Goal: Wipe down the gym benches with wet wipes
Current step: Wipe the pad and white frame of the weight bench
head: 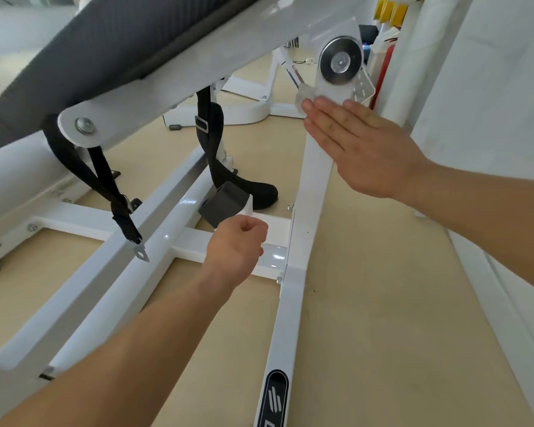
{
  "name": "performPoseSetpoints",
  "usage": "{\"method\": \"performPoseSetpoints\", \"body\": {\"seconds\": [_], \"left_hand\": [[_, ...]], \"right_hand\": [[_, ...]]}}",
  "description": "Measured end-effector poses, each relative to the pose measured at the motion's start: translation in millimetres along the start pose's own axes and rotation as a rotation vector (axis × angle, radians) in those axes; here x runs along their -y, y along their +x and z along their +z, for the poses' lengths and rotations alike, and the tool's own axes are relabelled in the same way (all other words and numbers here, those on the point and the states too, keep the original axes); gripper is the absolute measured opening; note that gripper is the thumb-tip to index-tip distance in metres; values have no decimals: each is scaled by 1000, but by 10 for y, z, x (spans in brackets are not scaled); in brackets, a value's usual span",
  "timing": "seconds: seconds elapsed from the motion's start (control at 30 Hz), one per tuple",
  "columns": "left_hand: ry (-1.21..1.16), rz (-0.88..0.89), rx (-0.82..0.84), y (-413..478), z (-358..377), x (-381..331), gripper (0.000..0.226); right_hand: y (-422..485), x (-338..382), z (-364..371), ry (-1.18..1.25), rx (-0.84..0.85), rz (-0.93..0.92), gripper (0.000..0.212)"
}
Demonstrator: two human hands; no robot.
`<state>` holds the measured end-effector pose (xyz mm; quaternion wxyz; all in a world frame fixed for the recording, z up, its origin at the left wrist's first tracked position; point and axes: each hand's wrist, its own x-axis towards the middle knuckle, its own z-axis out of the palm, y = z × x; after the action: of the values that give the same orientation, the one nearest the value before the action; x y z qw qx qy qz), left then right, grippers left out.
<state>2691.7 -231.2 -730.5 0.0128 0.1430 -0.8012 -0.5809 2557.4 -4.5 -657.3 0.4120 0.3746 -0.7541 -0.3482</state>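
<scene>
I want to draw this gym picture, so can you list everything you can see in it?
bench pad: one, dark grey, top left
frame: one, white, below the pad
metal disc: one, silver, atop the upright
straps: two, black, hanging under the pad
block: one, dark grey, on the centre rail
wet wipe: one, white, on the upright below the disc
floor: one, beige, underneath
left hand: one, fist, over the crossbar
right hand: one, flat, pressing the wipe
</scene>
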Motion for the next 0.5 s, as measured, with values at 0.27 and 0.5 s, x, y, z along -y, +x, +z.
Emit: {"method": "performPoseSetpoints", "body": {"seconds": [0.27, 0.5], "left_hand": [[34, -66, -2, 25, 111, 368, 17], [40, -129, 52, 93, 290, 629, 15]], "right_hand": [[-527, 1112, 554, -120, 143, -121, 67], [-679, 1718, 862, -64, 182, -169, 65]]}}
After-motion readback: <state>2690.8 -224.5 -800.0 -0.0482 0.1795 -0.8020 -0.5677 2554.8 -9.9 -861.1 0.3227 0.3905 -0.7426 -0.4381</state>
